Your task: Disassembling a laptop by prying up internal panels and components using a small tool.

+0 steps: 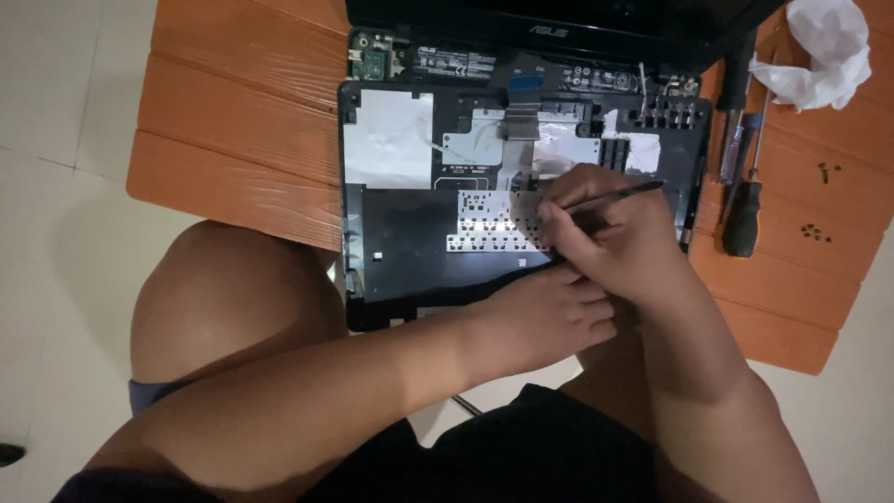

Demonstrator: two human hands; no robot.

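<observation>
Gripping slim metal tool (616, 195), fingers (559, 216) curled

The scene is lit dimly and evenly; no single lamp is visible. The brightest areas are found on the silver foil shielding panel (388, 140) and on the crumpled white tissue (819, 51), where detail is partly washed out. A small glare patch is seen on the perforated metal plate (498, 224) below the fingertips. Soft shadow is cast beneath the forearms, and the dark shorts at the lower edge are rendered almost black. Focus is held across the opened black laptop chassis (410, 251); slight softness and grain are noted throughout. Mild wide-angle stretching is apparent toward the frame edges.
</observation>
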